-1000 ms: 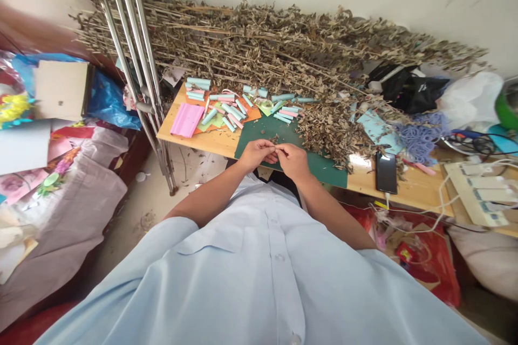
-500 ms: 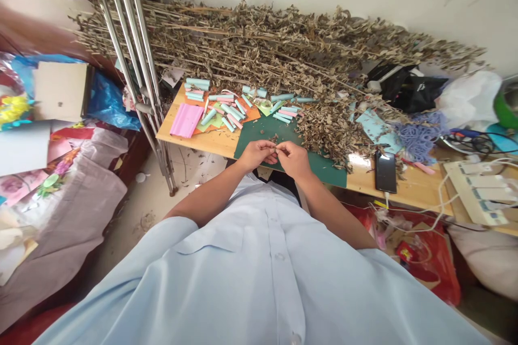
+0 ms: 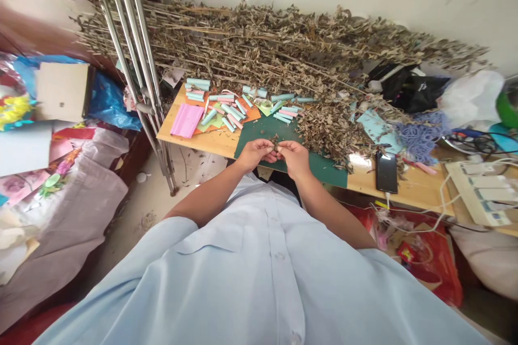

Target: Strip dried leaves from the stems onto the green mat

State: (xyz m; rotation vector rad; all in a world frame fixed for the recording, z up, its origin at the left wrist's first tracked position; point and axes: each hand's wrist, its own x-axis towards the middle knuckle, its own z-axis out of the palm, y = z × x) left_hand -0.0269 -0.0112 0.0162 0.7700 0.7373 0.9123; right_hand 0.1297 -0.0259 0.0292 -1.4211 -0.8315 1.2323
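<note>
The left hand (image 3: pixel 254 154) and right hand (image 3: pixel 293 159) are together in front of the chest, fingertips almost meeting and pinching a small dried leaf sprig (image 3: pixel 275 143). The sprig sits midway between the hands, so neither is clearly nearer. It is too small to read its long axis with confidence, though its crumbled tip pokes up and away from the body. Both forearms angle inward from the pale blue shirt (image 3: pixel 279 291), elbows out to the sides, with the wrists bent and the knuckles up.

Directly below the hands lies a dark green cutting mat (image 3: pixel 326 169) on a wooden table (image 3: pixel 210 143). Beyond it, a heap of dried leafy branches (image 3: pixel 259 43) stretches along the wall and spills onto the mat. To the left are pale blue paper rolls (image 3: pixel 229 110), a sheet of orange card (image 3: pixel 253 115) and a pink paper pad (image 3: pixel 186 120). To the right are a smartphone (image 3: pixel 386 172) and a tangle of lilac yarn (image 3: pixel 421 140), with a power strip (image 3: pixel 477 194) further off. Metal crutches (image 3: pixel 133 59) lean at the table's left end.
</note>
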